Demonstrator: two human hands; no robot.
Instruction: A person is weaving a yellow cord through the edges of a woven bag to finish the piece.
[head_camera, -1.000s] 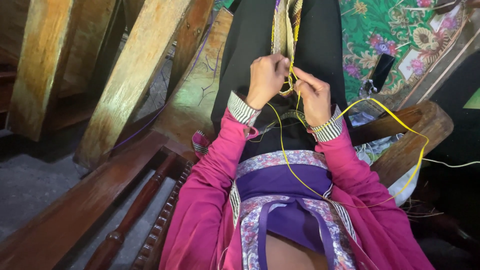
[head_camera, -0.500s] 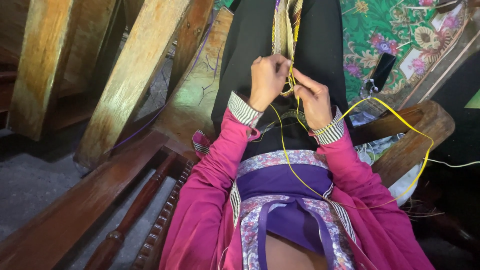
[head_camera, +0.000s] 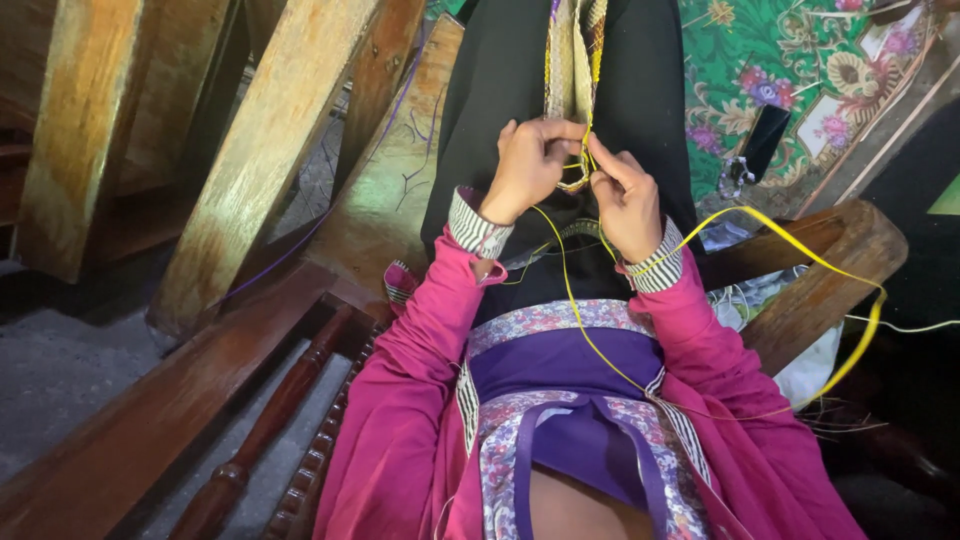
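While your left hand (head_camera: 527, 168) pinches the woven strip (head_camera: 572, 80), your right hand (head_camera: 628, 198) now pinches the yellow strand (head_camera: 840, 275) closer; its loop swings farther right.

head camera, looking down, close over lap

a person is wearing a bright pink top with long sleeves (head_camera: 420, 350) ending in black-and-white striped cuffs (head_camera: 472, 225), over a purple garment (head_camera: 565, 365) trimmed with pale floral bands. a black skirt (head_camera: 520, 90) is covering the legs. both the left hand (head_camera: 528, 165) and right hand (head_camera: 628, 200) are showing bare, without rings.
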